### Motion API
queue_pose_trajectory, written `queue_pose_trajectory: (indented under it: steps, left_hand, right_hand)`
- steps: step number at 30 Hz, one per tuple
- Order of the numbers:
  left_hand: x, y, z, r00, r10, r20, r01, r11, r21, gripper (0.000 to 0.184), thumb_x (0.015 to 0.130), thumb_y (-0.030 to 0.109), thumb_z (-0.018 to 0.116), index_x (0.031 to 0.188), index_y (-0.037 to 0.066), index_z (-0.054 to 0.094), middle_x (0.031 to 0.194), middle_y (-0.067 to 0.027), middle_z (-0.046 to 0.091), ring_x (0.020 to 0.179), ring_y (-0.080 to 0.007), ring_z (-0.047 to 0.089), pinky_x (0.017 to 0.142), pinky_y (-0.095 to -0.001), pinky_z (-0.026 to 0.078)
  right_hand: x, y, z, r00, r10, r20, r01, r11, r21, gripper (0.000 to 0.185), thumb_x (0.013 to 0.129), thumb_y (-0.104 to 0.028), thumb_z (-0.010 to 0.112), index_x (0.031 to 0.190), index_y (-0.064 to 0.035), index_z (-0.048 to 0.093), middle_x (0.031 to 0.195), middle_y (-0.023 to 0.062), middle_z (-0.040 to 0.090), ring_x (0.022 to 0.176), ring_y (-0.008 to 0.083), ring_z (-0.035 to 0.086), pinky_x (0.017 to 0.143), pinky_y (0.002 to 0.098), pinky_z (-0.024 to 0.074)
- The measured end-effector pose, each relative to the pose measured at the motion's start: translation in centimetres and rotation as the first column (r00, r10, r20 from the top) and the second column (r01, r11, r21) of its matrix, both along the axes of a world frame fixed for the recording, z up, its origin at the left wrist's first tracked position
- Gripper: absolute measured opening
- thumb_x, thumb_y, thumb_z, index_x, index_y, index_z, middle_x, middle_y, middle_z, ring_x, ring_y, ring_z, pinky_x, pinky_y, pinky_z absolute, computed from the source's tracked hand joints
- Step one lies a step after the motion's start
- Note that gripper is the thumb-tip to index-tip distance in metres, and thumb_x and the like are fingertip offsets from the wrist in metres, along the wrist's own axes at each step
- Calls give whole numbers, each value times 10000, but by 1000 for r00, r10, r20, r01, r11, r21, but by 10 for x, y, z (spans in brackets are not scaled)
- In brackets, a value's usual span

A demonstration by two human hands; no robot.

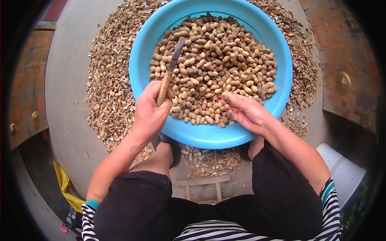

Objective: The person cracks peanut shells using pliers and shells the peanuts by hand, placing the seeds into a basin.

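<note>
A wide blue plastic basin (138,80) holds a heap of unshelled peanuts (225,52). My left hand (150,110) is closed over its near left edge, around the tan wooden handle of a knife (173,60). The knife's dark, narrow blade points away and up over the heap. On the right side, my right hand (248,113) pinches a single peanut (226,96) between thumb and fingers, just above the pile. A few red kernels (219,97) show among the shells between my hands. Its palm side and the other fingers are partly hidden.
Broken peanut shells (110,80) cover the floor around the basin, with more between my feet. A wooden stool frame (203,182) lies below me. At right stands a white bucket (341,172); a yellow bag (66,186) lies at left. Wooden panels (350,76) flank both sides.
</note>
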State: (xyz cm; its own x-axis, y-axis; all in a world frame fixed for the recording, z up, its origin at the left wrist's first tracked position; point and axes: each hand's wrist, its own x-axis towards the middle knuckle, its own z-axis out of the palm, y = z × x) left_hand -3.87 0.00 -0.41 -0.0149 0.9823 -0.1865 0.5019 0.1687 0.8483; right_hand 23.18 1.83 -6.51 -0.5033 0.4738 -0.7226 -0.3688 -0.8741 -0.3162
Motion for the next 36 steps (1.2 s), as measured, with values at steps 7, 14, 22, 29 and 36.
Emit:
queue_pose_trajectory:
  steps: [7, 14, 22, 29, 36]
  left_hand:
    - [5, -9, 5, 948, -259, 187, 281, 954, -104, 477, 668, -101, 418, 1087, 7, 619, 1025, -101, 564, 1025, -211, 538, 920, -296, 405]
    - [11, -15, 5, 906, -416, 76, 423, 891, -167, 648, 656, -125, 437, 1263, 74, 546, 1201, -156, 519, 1123, -320, 496, 986, -359, 386]
    - [9, -16, 2, 881, -464, -96, 458, 885, -77, 651, 647, -94, 464, 1269, 80, 540, 1243, -225, 478, 1146, -394, 454, 1015, -446, 347]
    - [13, -19, -2, 820, -486, -302, 507, 862, -10, 598, 667, -86, 492, 1244, 64, 538, 1245, -231, 463, 1139, -388, 453, 981, -435, 369]
    - [18, -18, 2, 778, -520, -353, 531, 844, -72, 534, 689, -122, 486, 1189, 57, 542, 1077, -188, 498, 1018, -367, 485, 879, -457, 406]
  right_hand:
    - [-1, 4, 8, 994, -58, -88, 58, 998, -2, 213, 929, -227, 590, 1057, -58, 572, 1041, 33, 605, 887, 105, 575, 792, 236, 508]
    - [-6, 8, 16, 981, -114, -156, 116, 993, 2, 268, 954, -213, 540, 1125, -7, 533, 1007, 66, 607, 854, 120, 596, 761, 228, 546]
    - [-8, 9, 16, 971, -143, -194, 145, 989, -4, 263, 959, -237, 525, 1089, -9, 543, 964, 54, 606, 832, 115, 596, 761, 231, 550]
    - [-9, 9, 18, 986, -74, -151, 82, 996, 43, 266, 962, -243, 519, 1070, 0, 543, 956, 47, 601, 810, 98, 588, 756, 217, 544]
    - [-7, 5, 14, 993, -40, -114, 47, 997, 56, 249, 964, -225, 517, 1060, 3, 542, 947, 37, 595, 813, 86, 583, 765, 206, 536]
